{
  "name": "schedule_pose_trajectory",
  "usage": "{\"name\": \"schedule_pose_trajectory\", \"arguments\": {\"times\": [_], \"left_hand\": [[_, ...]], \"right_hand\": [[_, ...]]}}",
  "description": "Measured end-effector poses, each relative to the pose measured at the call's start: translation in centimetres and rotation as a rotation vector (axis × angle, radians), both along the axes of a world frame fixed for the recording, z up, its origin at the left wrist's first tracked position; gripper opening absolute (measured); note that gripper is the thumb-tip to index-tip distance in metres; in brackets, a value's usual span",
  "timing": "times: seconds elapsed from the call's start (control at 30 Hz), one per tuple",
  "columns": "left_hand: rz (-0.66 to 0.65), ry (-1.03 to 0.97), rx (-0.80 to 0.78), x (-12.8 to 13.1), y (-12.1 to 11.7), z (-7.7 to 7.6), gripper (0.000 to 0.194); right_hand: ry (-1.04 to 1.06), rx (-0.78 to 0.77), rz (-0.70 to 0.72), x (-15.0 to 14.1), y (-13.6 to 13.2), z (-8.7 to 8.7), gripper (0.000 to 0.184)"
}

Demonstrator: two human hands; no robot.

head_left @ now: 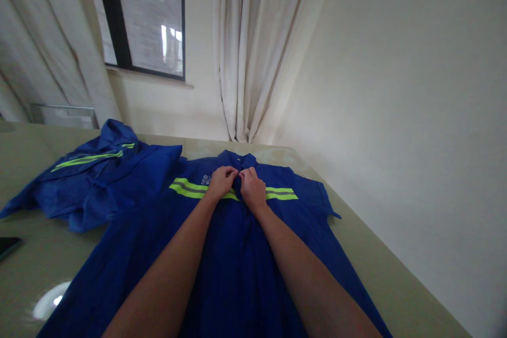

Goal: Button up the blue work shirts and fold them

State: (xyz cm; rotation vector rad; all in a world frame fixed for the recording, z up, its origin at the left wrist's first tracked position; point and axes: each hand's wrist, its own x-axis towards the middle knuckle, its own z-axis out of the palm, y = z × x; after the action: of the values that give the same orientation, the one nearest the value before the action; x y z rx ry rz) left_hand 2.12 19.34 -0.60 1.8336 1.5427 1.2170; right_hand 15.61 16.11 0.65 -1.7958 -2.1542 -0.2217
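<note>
A blue work jacket [237, 253] with yellow-green and grey reflective stripes lies spread on the table, its collar toward the far edge. White lettering shows on the chest, left of the front opening. My left hand [222, 179] pinches the jacket's front edge just below the collar. Close beside it, my right hand [252, 186] has its fingers closed on the opposite front edge. The fingertips of both hands nearly meet over the opening. Any button between them is too small to make out.
A second blue garment [114, 174] with similar stripes lies crumpled at the left. A dark phone-like object [8, 246] rests at the table's left side. The table [396, 274] borders a pale wall [415, 116] on the right; curtains [245, 63] hang behind.
</note>
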Motion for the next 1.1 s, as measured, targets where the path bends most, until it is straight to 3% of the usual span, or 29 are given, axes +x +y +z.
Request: {"name": "schedule_pose_trajectory", "arguments": {"times": [0.37,0.9,1.1], "left_hand": [[-0.033,0.069,-0.039,0.8,0.0,-0.6,0.024],[0.100,0.139,-0.062,0.9,-0.1,-0.3,0.022],[0.045,0.126,-0.022,0.6,-0.1,-0.5,0.021]], "right_hand": [[0.010,-0.050,-0.107,-0.2,0.2,-0.1,0.030],[0.032,-0.058,0.052,0.1,-0.1,0.3,0.034],[0.008,-0.033,0.095,0.1,0.1,0.0,0.031]]}}
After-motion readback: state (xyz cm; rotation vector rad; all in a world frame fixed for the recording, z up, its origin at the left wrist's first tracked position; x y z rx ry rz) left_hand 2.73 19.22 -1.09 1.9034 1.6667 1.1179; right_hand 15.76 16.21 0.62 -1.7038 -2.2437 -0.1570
